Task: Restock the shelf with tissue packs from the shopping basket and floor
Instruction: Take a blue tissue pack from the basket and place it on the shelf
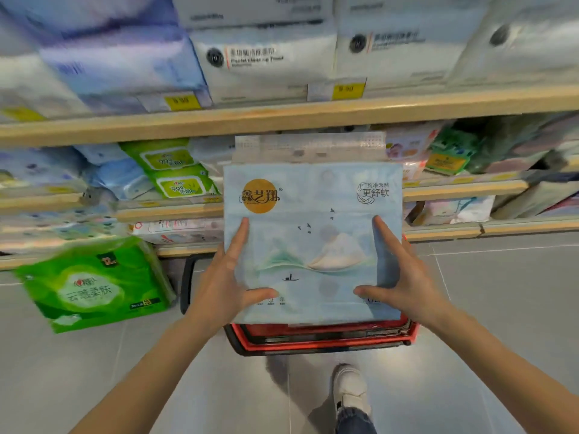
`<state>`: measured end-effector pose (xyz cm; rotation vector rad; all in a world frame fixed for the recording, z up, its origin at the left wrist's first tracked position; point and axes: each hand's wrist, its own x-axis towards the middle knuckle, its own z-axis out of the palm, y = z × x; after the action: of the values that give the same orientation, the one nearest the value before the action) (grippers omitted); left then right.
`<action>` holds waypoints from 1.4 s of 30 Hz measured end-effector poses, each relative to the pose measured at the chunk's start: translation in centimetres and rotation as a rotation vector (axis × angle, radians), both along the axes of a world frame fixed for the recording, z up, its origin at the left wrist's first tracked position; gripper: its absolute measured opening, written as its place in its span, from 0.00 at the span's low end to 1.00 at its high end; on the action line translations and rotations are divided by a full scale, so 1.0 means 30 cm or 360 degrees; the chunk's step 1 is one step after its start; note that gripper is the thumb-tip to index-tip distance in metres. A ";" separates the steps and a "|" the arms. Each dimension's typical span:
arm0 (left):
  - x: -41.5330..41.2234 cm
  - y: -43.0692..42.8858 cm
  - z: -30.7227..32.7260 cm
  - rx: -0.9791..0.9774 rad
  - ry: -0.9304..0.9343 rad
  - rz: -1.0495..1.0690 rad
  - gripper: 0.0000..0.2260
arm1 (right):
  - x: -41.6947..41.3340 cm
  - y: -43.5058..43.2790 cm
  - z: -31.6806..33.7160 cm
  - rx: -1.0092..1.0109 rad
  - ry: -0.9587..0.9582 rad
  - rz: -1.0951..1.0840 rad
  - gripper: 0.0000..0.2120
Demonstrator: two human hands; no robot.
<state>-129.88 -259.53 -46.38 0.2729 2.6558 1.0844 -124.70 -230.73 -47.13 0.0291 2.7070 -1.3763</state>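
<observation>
A large pale-blue tissue pack [313, 233] with a gold round logo and a mountain picture is held up in front of the shelves. My left hand [228, 277] grips its lower left side and my right hand [398, 277] grips its lower right side. Directly beneath the pack sits the red and black shopping basket [319, 338] on the floor; its inside is hidden by the pack. A green tissue pack [94, 286] lies tilted on the floor at the left, against the lowest shelf.
Wooden shelves [282, 117] run across the view, stocked with white towel packs above and green wipes [172, 173] and other packs lower down. My white shoe [351, 389] stands on the grey tiled floor behind the basket.
</observation>
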 end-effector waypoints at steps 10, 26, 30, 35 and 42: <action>0.100 -0.041 0.764 0.0110 0.0408 0.0031 0.54 | 0.081 -0.038 0.776 0.0069 0.0359 -0.0015 0.51; 0.308 -0.234 1.697 0.0133 0.1225 0.0212 0.53 | 0.151 -0.216 1.703 0.0183 0.1158 0.0123 0.51; 0.354 -0.292 1.838 0.0163 0.1365 0.0243 0.53 | 0.175 -0.275 1.853 0.0173 0.1314 0.0177 0.51; 0.389 -0.376 1.964 0.0118 0.1540 0.0325 0.52 | 0.167 -0.359 1.988 0.0190 0.1504 0.0218 0.52; 0.355 -0.492 2.108 0.0121 0.1694 0.0373 0.51 | 0.089 -0.488 2.138 0.0169 0.1677 0.0290 0.52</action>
<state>-119.24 -274.30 16.86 0.7416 3.6362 1.3749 -122.03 -245.37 17.02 -1.2229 3.3963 -1.4348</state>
